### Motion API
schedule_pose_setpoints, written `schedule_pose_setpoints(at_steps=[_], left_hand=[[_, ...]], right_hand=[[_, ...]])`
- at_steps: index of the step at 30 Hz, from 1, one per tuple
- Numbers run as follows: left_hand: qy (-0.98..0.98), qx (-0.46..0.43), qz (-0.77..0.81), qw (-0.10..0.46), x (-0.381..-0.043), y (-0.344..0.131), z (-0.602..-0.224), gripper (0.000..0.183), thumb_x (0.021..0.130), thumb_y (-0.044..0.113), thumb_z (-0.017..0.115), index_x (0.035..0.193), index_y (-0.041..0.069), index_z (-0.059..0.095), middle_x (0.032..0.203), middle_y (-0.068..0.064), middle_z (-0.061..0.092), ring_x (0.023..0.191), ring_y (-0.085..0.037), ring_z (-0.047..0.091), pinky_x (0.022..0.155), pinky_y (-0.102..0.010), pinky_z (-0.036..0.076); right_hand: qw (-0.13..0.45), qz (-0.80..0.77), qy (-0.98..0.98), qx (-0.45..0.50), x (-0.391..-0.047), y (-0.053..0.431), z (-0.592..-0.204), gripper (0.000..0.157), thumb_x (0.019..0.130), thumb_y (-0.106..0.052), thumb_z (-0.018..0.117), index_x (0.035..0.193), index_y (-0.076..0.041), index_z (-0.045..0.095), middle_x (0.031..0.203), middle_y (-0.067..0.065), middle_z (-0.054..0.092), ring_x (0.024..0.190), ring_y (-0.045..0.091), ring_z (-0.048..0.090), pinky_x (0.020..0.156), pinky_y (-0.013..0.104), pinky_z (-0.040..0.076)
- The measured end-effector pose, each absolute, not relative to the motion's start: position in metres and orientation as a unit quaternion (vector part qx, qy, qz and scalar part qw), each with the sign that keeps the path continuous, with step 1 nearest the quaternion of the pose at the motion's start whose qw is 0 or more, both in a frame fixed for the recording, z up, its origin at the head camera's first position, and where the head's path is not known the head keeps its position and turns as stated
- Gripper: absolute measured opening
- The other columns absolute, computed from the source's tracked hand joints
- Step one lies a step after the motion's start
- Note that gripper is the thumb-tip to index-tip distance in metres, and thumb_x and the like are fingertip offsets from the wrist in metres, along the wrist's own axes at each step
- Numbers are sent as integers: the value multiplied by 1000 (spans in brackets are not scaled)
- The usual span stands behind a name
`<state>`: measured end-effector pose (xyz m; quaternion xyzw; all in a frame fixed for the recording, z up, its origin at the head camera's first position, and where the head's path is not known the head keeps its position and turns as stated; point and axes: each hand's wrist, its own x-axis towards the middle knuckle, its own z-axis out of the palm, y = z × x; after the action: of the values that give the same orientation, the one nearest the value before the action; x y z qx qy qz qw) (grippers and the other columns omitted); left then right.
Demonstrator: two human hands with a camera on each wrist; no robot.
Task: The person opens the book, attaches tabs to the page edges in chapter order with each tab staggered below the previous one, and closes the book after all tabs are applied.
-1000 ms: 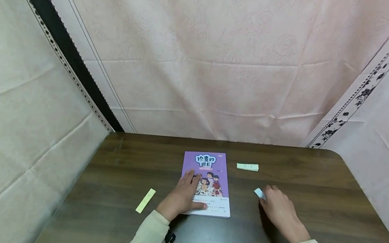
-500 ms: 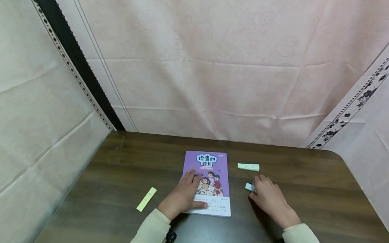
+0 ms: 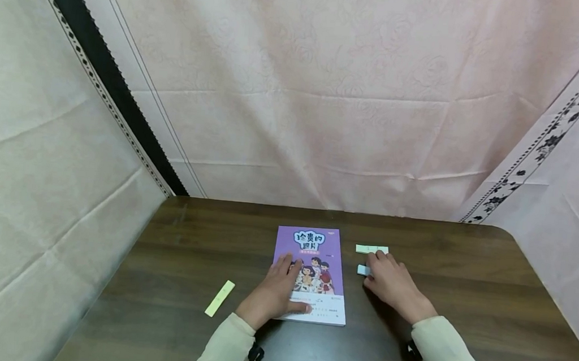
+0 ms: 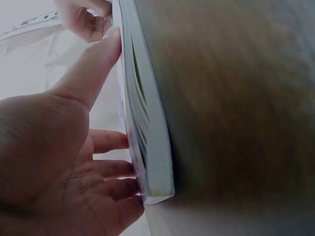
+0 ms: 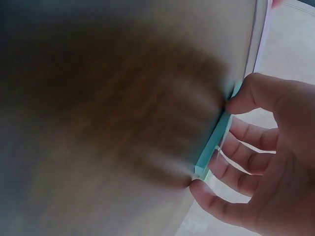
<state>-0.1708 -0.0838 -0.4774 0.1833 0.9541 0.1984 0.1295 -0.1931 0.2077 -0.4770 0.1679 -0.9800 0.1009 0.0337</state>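
Note:
A purple and white picture-covered book [image 3: 319,287] lies flat on the table. My left hand [image 3: 271,292] rests on its left part with straight, spread fingers; in the left wrist view the thumb and fingertips touch the cover. To the right of the book, my right hand [image 3: 396,285] holds a small light-blue pad of sticky notes [image 3: 363,270] by its edges, low over the tabletop. The right wrist view shows the thumb at one end of this pad [image 5: 214,140] and the little finger near the other. Just beyond lies a pale green sticky-note strip [image 3: 369,249], close to the fingertips.
On the left of the book a yellow sticky-note strip [image 3: 220,298] lies slanted on the dark wooden table [image 3: 186,257]. Pale cloth [image 3: 325,121] hangs behind the table's far edge and along both sides.
My right hand has carried the blue sticky-note pad leftward and away from me, nearer the book and just in front of the green strip. The left hand stays on the book.

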Motion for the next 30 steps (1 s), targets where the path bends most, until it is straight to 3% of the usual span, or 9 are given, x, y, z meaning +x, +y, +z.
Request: schedule_pose_setpoints(at_steps=[12,26,30], left_hand=[[954,193,191,126,-170,-84,-476,103,87,47,86,163,0,34,172,-25,21,161,-40,16,129,-50,19],[951,198,197,132,-172,-87,-475,103,87,46,86,163,0,34,172,-25,19,161,-41,15,129,-51,19],[950,198,202,134,-174,-88,-477,102,87,45,86,163,1,34,173,-24,19,161,-40,14,129,-51,19]], right_hand=[[49,105,-978,172,-192,206,-471,17,86,-1,78,98,-4,67,89,10,60,83,33,60,57,44,47],[74,104,-977,172,-187,207,-473,26,85,2,82,107,-1,69,97,15,63,87,34,60,64,50,52],[82,132,-973,168,-189,201,-465,28,87,1,82,111,2,68,101,17,64,91,34,60,71,51,56]])
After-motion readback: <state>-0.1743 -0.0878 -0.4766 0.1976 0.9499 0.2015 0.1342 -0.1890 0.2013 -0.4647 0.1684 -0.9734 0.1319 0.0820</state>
